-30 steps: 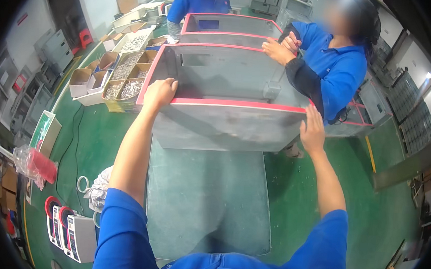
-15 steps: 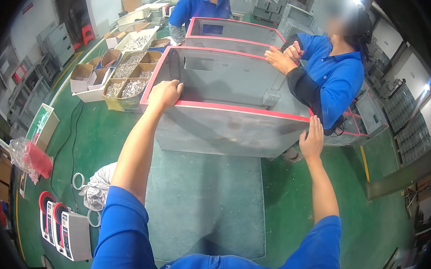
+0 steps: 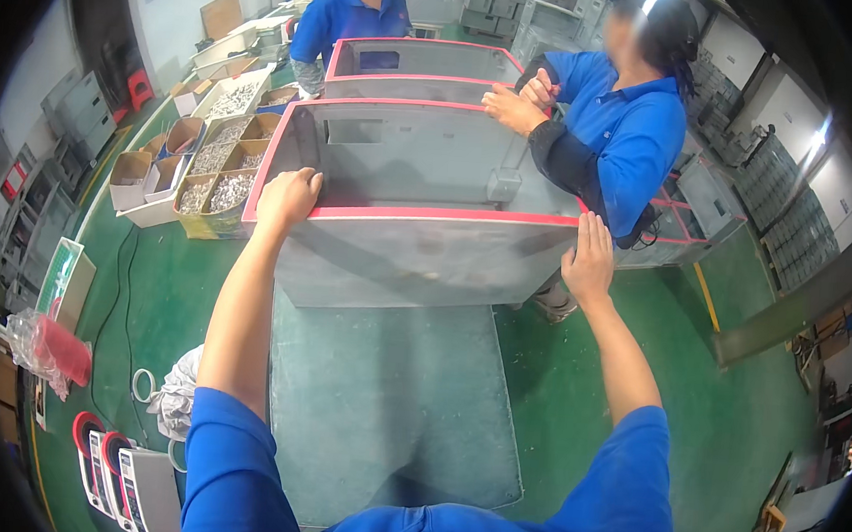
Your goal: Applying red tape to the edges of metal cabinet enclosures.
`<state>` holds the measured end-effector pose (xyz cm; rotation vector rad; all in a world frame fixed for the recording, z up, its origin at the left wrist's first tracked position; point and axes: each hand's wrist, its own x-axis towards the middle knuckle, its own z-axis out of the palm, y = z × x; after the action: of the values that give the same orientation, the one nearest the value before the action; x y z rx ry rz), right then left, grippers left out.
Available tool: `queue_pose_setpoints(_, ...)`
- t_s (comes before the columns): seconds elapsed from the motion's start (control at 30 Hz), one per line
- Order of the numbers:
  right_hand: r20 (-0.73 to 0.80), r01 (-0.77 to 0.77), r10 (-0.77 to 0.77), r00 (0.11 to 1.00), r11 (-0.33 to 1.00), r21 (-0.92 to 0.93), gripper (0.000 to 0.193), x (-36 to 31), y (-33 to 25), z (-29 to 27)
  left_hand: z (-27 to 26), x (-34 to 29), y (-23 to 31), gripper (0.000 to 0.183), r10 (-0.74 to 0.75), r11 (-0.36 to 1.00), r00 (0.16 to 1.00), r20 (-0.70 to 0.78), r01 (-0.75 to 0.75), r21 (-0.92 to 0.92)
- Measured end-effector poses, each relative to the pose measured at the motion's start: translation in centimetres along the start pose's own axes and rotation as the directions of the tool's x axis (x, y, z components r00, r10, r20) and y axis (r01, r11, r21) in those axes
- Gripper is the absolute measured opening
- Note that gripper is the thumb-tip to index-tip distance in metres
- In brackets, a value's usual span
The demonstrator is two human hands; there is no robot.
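A large grey metal cabinet shell [image 3: 417, 256] stands in front of me, its open face up and its rim edged in red strip [image 3: 449, 214]. My left hand [image 3: 289, 197] is closed over the near left corner of the rim, fingers curled to the inside. At the near right corner my right hand [image 3: 590, 258] lies flat against the cabinet's side, its fingers stretched upward. Inside the cabinet, a small box-shaped fitting [image 3: 504, 184] sits near the right end. The cabinet's right end is partly hidden by a co-worker's arm.
A co-worker [image 3: 608, 131] stands at the right, hands together over the cabinet; another person [image 3: 349, 23] is at the far left. Behind is a second red-rimmed cabinet [image 3: 421, 56]. Boxes of small parts [image 3: 216, 187] stand left. White devices [image 3: 149, 489] and cables lie lower left.
My view has shifted, so the cabinet and people appear further left. The cabinet's near lower edge now slants slightly. Both my hands keep their places on it.
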<state>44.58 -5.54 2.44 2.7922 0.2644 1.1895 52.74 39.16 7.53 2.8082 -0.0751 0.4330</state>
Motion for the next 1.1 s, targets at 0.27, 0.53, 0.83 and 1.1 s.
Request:
queue_pose_setpoints(0.27,-0.011,-0.047,0.047,0.999,0.999,0.0,0.061,-0.1,-1.7,-0.1,0.3,0.0,-0.4,0.034,0.019,1.0,1.0,-0.021,-0.019,0.003)
queue_pose_setpoints(0.53,-0.001,0.028,-0.028,1.0,0.998,0.059,0.058,0.9,-4.7,0.5,0.1,0.0,-0.2,0.035,0.001,1.0,1.0,0.003,-0.001,0.002)
queue_pose_setpoints(0.83,-0.21,0.256,-0.195,0.958,0.912,0.321,0.052,4.9,-18.9,1.8,0.4,0.3,-0.4,0.035,0.01,1.0,1.0,0.002,-0.01,0.022)
queue_pose_setpoints(1.1,-0.236,0.383,-0.303,0.923,0.771,0.51,0.047,8.1,-30.1,2.4,1.1,0.4,-1.0,0.035,0.023,0.999,0.999,-0.034,-0.024,-0.029)
